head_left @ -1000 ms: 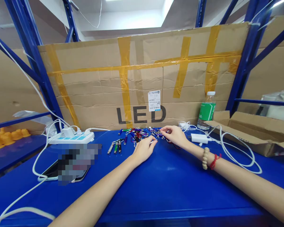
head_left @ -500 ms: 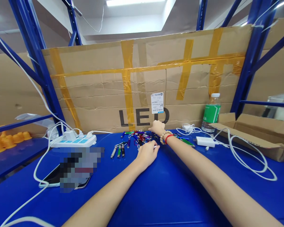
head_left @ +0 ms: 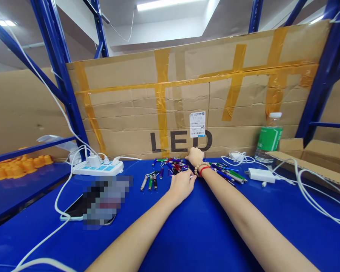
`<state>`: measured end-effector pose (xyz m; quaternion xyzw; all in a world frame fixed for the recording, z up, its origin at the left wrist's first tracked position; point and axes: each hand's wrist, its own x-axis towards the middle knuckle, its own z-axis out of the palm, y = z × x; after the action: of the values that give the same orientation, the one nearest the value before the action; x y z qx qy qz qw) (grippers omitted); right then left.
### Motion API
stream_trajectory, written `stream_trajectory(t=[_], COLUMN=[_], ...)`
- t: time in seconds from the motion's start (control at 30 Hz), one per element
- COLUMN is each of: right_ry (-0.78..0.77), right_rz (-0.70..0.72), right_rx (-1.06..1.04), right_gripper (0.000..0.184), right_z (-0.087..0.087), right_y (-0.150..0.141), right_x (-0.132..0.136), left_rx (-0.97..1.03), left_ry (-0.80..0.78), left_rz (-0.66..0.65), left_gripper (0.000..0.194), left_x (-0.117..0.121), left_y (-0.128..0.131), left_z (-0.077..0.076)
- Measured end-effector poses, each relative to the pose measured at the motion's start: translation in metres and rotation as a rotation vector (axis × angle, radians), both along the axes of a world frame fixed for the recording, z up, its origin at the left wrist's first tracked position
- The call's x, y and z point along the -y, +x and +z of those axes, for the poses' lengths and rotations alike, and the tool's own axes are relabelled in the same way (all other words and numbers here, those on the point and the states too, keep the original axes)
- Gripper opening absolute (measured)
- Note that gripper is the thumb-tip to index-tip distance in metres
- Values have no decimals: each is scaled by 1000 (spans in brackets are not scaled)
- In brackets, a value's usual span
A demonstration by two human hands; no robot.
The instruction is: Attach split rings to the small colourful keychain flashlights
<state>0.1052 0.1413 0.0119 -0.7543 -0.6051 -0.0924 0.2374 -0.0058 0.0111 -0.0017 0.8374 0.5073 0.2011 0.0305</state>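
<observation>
Small metal tubes with clips and rings, like keychain flashlights, lie in a loose coloured pile (head_left: 174, 164) at the back of the table. My left hand (head_left: 183, 185) rests at the pile's front edge, its fingers closed on something small and pale that I cannot make out. Just behind it, my right hand (head_left: 195, 155) reaches over the pile with curled fingers; whatever they grip is hidden. Beaded and red bands circle that wrist. A silver tube (head_left: 143, 183), a green tube (head_left: 150, 182) and a black tube (head_left: 155, 182) lie side by side to the left. More tubes (head_left: 232, 175) spread right of my right forearm.
A white power strip (head_left: 99, 167) and a pixelated flat device (head_left: 102, 200) are at left on the blue table (head_left: 181, 234). At right are a white adapter (head_left: 261, 175), a green-labelled bottle (head_left: 269, 139) and an open carton (head_left: 314, 166). Taped cardboard (head_left: 124, 113) stands behind.
The whole view has shifted, so the scene sits further right, and more tubes show beside my right forearm. Both hands keep nearly the same place at the pile.
</observation>
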Motion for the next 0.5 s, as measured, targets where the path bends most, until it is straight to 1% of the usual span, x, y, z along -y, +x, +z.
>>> stream_trajectory(t=[0.27, 0.5], right_ry=[0, -11], right_rz=[22, 36], right_rx=[45, 47], right_gripper=[25, 25], right_z=[2, 5], right_y=[-3, -5], right_x=[0, 0], left_rx=[20, 22], left_ry=[13, 8], left_rz=[4, 9], left_gripper=[25, 26], left_x=[-1, -1], left_y=[0, 0], left_z=[-1, -1])
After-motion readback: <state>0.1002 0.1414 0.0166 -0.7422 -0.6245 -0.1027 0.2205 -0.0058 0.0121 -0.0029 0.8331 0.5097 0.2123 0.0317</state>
